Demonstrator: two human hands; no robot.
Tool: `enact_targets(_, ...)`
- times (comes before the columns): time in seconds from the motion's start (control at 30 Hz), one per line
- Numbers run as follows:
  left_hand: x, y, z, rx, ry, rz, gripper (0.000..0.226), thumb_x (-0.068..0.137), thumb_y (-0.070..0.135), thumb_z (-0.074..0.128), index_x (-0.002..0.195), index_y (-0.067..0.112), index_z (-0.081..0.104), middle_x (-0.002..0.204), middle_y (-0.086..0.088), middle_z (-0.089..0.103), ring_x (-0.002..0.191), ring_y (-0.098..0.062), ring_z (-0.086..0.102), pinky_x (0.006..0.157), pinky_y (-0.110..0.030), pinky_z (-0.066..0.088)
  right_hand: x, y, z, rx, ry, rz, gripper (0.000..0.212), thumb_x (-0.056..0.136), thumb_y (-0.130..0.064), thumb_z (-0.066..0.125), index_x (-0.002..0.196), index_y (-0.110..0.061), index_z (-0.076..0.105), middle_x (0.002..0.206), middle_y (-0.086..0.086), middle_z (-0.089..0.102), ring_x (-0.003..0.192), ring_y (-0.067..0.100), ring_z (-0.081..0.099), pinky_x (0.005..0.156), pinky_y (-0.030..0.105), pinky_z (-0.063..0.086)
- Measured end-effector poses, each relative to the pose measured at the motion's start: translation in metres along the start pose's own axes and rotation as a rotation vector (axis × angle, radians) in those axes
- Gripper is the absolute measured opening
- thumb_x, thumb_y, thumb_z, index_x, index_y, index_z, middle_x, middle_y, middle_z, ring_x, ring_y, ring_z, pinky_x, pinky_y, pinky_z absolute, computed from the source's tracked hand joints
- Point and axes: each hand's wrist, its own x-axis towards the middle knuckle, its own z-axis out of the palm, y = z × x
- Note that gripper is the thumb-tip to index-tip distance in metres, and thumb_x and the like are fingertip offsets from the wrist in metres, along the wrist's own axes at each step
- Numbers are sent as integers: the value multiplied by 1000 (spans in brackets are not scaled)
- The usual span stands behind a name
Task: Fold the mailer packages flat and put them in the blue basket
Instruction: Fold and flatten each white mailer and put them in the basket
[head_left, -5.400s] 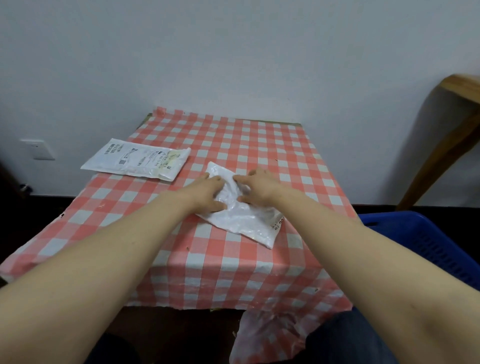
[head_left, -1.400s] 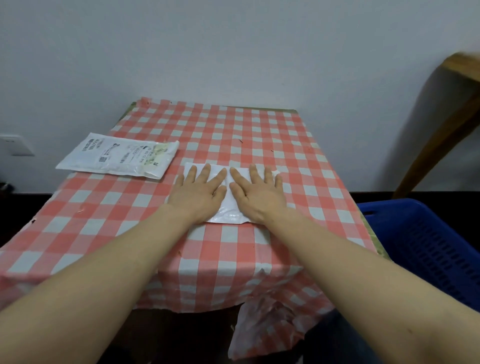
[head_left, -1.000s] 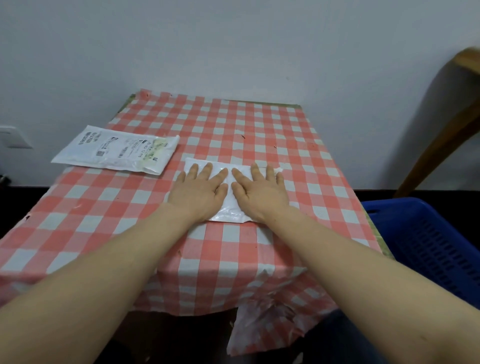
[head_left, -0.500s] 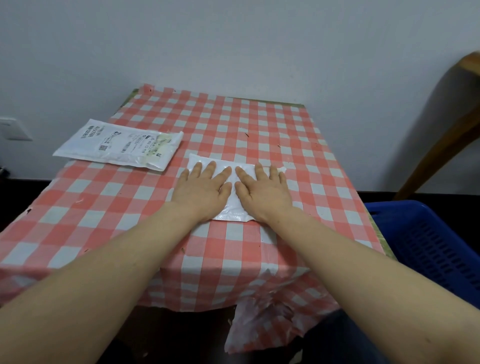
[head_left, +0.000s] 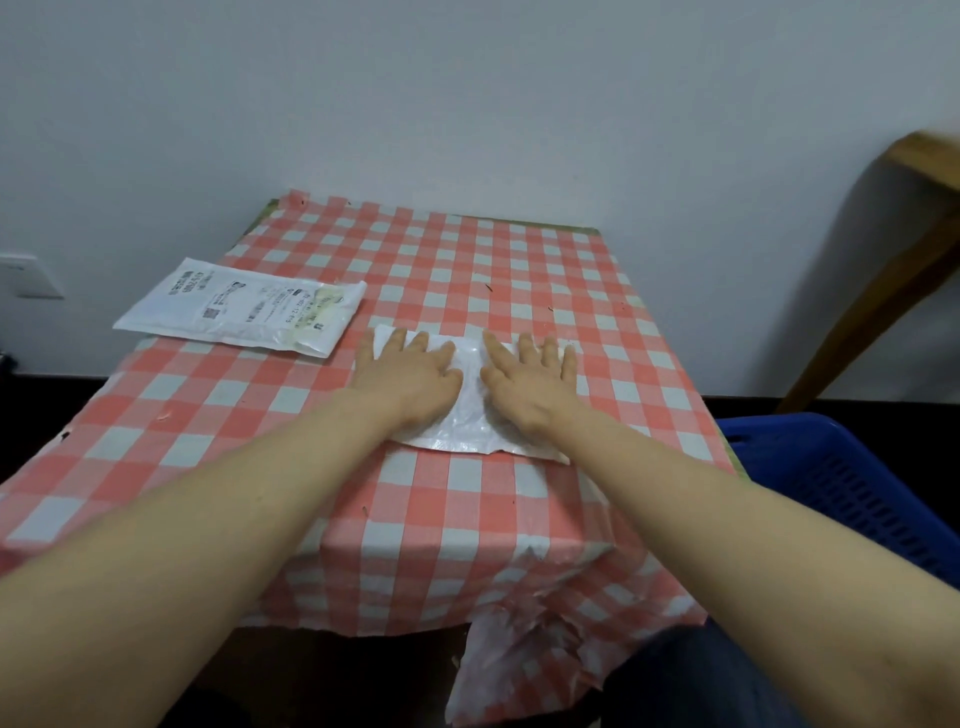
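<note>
A pale wall fills the upper half of the view. Below it, a table covered by a red-and-white checked cloth takes up the middle, its near edge draping down toward 6 o'clock. At 3 o'clock, beside and lower than the table, sits the blue basket, only partly in view; nothing can be made out inside the part that shows. A wooden frame leans against the wall at 2 o'clock.

2 bare forearms reach in from 7 and 5 o'clock and meet near the centre of the cloth. At 10 o'clock from the hands lies a flat printed mailer, label side up, partly overhanging the table's left edge and just apart from the other package.

The folded white mailer lies flat at the centre of the table, a crinkled strip running from 9 to 3 o'clock. The left hand lies palm down on its left half, fingers straight and spread, pressing it onto the cloth. The right hand presses the right half the same way, fingers extended toward 12 o'clock. A narrow band of mailer shows between the 2 thumbs. Neither hand curls around anything.

A wall socket sits at 9 o'clock on the wall.
</note>
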Motion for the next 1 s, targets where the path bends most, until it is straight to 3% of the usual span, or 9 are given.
enact_targets(0.1, 0, 11, 6, -15, 110, -22, 54, 99, 49, 10, 151, 35, 4, 160, 0, 2, 147, -29, -6, 114, -55, -12, 3, -2, 2, -72, 129, 20, 53, 102, -37, 14, 153, -24, 8, 160, 8, -5, 145, 36, -14, 117, 47, -14)
enact_targets(0.27, 4, 13, 27, 3, 24, -67, 53, 97, 54, 9, 148, 44, 0, 160, 2, -5, 145, -37, -8, 112, -60, -9, 14, 2, 18, -72, -5, 74, 52, 101, -46, 7, 151, -36, 2, 161, 4, -4, 144, 39, -13, 118, 49, -10)
enact_targets(0.5, 4, 14, 32, 20, 74, -65, 54, 97, 53, 10, 149, 43, 2, 160, 0, -2, 145, -38, -6, 112, -60, -5, 17, 3, 25, -111, 37, 77, 51, 101, -44, 9, 151, -37, 4, 161, 4, -2, 145, 38, -10, 118, 48, -8)
enact_targets(0.87, 4, 12, 39, -16, 119, -78, 54, 95, 57, 12, 148, 47, 4, 160, 5, -1, 146, -32, -7, 113, -57, -8, 16, 3, 23, -105, 21, 61, 51, 101, -44, 10, 151, -37, 4, 161, 5, -2, 145, 38, -10, 118, 48, -9)
enact_targets(1.0, 0, 10, 32, -141, 153, -58, 55, 97, 47, 18, 151, 34, 11, 160, 5, 5, 147, -21, -3, 116, -52, -9, 16, 4, 14, -9, 0, 31, 53, 100, -37, 23, 152, -32, 13, 158, 11, 12, 144, 40, 0, 118, 48, -5)
